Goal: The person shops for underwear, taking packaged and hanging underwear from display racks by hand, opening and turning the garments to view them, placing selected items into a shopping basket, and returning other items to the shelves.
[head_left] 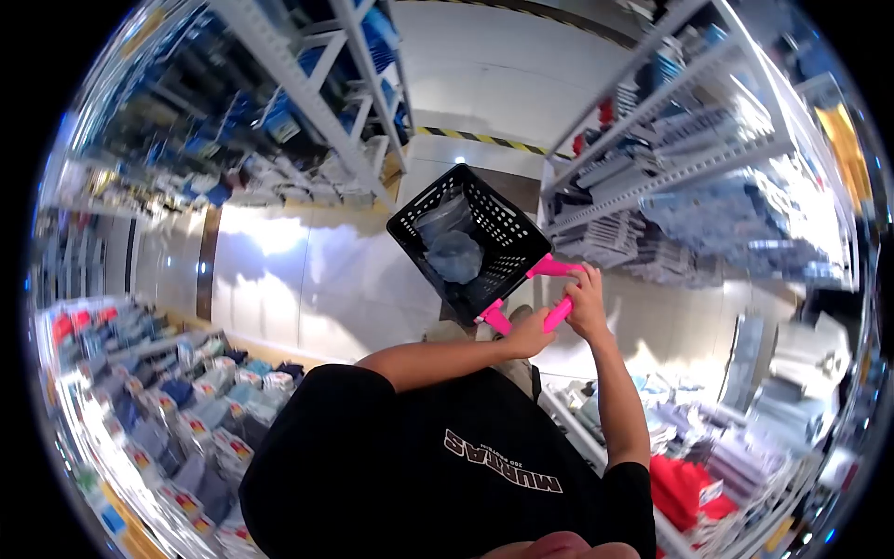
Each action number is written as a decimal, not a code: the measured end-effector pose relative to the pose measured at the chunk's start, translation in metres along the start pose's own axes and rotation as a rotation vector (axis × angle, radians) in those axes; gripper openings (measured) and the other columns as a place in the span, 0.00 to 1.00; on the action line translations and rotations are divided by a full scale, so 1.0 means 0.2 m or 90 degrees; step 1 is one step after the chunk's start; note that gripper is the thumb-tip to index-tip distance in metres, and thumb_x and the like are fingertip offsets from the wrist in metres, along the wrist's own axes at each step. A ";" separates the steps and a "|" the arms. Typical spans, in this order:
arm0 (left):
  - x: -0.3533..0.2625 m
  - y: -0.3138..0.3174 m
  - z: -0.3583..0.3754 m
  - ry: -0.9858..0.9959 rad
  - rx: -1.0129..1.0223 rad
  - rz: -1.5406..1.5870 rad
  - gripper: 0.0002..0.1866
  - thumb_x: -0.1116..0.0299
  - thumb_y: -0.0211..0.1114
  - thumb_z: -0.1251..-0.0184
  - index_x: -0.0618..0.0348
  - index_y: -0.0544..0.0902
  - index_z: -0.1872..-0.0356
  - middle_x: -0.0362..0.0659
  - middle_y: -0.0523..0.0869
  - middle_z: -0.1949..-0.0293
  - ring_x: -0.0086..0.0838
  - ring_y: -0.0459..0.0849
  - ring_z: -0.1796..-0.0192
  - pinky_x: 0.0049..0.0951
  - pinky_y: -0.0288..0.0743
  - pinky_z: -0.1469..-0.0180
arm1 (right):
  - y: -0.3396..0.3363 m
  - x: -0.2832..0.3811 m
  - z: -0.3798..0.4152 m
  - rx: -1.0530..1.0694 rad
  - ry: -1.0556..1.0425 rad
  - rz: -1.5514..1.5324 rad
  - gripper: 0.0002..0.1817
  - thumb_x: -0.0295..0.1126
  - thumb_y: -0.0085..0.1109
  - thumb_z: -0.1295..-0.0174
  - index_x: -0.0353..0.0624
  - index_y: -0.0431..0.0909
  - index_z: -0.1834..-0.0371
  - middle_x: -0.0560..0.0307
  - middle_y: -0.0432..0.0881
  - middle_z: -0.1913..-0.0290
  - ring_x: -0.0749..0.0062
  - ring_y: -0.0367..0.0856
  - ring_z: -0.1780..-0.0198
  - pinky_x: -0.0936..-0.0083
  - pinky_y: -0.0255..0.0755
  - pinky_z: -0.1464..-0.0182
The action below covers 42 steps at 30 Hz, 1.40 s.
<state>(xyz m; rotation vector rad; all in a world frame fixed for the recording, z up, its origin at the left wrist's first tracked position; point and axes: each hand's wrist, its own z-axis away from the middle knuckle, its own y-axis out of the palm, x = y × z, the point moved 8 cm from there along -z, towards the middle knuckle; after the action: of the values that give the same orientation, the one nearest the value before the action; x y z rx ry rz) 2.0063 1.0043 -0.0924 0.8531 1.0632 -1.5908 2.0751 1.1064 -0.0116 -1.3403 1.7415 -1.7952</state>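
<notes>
A black perforated basket hangs tilted in front of my body, its opening facing up. Clear bluish plastic-wrapped items lie inside against its left part. Its pink handle reaches back towards me. My left hand is closed round the lower part of the handle, near the basket's front corner. Higher up and to the right, my right hand is wrapped on the same handle.
Shelves with packaged goods rise at the upper left, and racks of folded textiles at the right. Rows of packed clothing fill the lower left; red cloth lies lower right. A yellow-black floor stripe crosses beyond the basket.
</notes>
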 end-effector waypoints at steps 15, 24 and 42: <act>-0.19 -0.17 -0.22 -0.071 -0.395 0.047 0.18 0.60 0.67 0.37 0.62 0.76 0.53 0.62 0.83 0.63 0.60 0.82 0.57 0.48 0.75 0.57 | -0.02 -0.05 -0.56 0.065 -0.371 -0.065 0.08 0.32 0.65 0.55 0.44 0.79 0.71 0.48 0.77 0.53 0.46 0.69 0.41 0.49 0.60 0.35; -0.10 -0.33 -0.07 -0.101 -0.564 0.071 0.13 0.63 0.63 0.34 0.62 0.76 0.57 0.65 0.82 0.65 0.64 0.80 0.56 0.55 0.73 0.58 | 0.09 0.19 -0.68 0.048 -0.474 -0.107 0.05 0.32 0.60 0.51 0.45 0.76 0.75 0.53 0.74 0.62 0.52 0.70 0.48 0.51 0.61 0.37; 0.40 -1.03 1.06 -0.215 -0.688 -0.016 0.11 0.66 0.63 0.40 0.60 0.81 0.60 0.58 0.85 0.64 0.56 0.82 0.58 0.48 0.74 0.56 | 0.72 1.51 -0.67 0.118 -0.573 0.051 0.06 0.33 0.63 0.50 0.49 0.79 0.70 0.56 0.75 0.60 0.57 0.72 0.47 0.52 0.64 0.49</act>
<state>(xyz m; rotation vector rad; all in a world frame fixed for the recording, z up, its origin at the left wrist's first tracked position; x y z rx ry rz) 1.7822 0.8017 -0.0412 -0.1544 1.4271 -0.8861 1.7620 0.9291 0.0028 -1.6024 1.0802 -0.9967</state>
